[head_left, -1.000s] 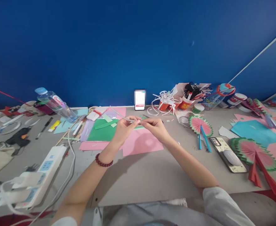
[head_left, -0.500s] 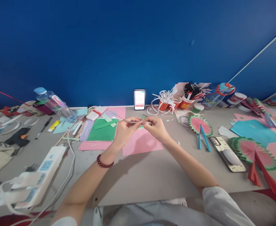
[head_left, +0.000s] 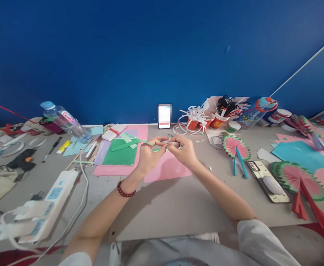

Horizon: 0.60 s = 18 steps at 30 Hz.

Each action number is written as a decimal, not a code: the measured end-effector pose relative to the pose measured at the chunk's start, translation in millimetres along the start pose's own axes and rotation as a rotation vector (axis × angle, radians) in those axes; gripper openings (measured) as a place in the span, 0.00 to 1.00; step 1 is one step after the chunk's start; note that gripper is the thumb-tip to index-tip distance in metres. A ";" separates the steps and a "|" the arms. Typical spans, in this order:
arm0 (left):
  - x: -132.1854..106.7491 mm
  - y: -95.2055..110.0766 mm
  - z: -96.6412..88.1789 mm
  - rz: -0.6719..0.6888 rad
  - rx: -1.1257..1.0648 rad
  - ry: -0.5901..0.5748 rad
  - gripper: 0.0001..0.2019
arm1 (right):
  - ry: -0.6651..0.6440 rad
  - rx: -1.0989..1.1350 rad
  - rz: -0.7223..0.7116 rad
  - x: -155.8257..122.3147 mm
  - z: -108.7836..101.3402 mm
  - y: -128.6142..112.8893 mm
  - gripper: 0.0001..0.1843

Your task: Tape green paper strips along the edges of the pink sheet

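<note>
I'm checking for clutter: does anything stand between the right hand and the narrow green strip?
Nothing visible does: the right hand and left hand both pinch the narrow green strip, part of which is hidden. The pink sheet lies below, out of the way.

We face a broad, smooth, deep-blue wall (head_left: 117, 59), brighter toward its lower middle. A thin, pale, straight strip (head_left: 306, 64) slants across its right side. Below stretches a matte grey, flat worktop (head_left: 189, 210).
</note>
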<state>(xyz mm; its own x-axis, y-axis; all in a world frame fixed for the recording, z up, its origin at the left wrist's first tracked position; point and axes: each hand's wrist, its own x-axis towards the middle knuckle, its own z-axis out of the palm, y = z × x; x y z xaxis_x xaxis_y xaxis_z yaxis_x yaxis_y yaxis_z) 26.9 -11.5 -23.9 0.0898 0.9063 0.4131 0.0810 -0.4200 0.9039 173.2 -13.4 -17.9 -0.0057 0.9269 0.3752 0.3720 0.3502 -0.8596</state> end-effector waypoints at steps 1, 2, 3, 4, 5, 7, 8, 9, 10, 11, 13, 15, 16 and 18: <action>0.0 -1.3 0.3 0.021 -0.001 -0.006 0.08 | 0.009 -0.002 -0.004 -0.5 0.4 -0.5 0.05; 0.0 -2.8 0.5 0.034 -0.009 -0.015 0.08 | 0.017 -0.003 -0.006 -0.9 0.9 -0.6 0.05; 0.2 -4.3 0.8 0.040 -0.019 -0.024 0.08 | 0.024 -0.006 -0.008 -1.2 1.3 -0.3 0.05; 0.4 -5.7 0.9 0.043 -0.034 -0.031 0.09 | 0.029 -0.012 -0.013 -1.5 1.7 0.2 0.05; 0.6 -6.9 1.0 0.044 -0.051 -0.039 0.09 | 0.033 -0.021 -0.021 -1.6 2.0 0.9 0.05; 1.0 -8.3 1.0 0.039 -0.077 -0.052 0.09 | 0.045 -0.048 -0.042 -1.7 2.3 1.9 0.05; 1.2 -8.4 0.9 0.031 -0.089 -0.059 0.09 | 0.049 -0.062 -0.050 -1.7 2.3 2.2 0.05; 1.3 -8.1 0.7 0.017 -0.103 -0.069 0.09 | 0.050 -0.072 -0.054 -1.6 2.2 2.3 0.05; 1.4 -7.4 0.5 -0.001 -0.120 -0.080 0.09 | 0.049 -0.079 -0.055 -1.4 2.1 2.3 0.05; 1.5 -6.3 0.4 -0.024 -0.142 -0.092 0.09 | 0.047 -0.084 -0.053 -1.3 1.9 2.1 0.06; 1.5 -3.5 0.6 -0.080 -0.199 -0.104 0.11 | 0.041 -0.097 -0.051 -1.1 1.6 1.6 0.07; 1.4 -0.5 1.6 -0.145 -0.252 -0.096 0.12 | 0.043 -0.118 -0.062 -1.0 1.6 1.0 0.07; 1.3 0.7 2.3 -0.177 -0.275 -0.091 0.12 | 0.046 -0.129 -0.073 -1.1 1.7 0.7 0.07; 1.2 1.7 4.0 -0.234 -0.314 -0.077 0.13 | 0.056 -0.148 -0.102 -1.0 1.5 0.1 0.06</action>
<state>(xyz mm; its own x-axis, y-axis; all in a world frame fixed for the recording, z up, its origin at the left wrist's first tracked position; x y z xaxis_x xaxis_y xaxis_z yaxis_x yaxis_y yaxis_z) 31.1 -11.3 -22.4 0.1802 0.9645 0.1930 -0.1980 -0.1566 0.9676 171.9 -14.1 -18.9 0.0002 0.8771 0.4803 0.5050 0.4145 -0.7571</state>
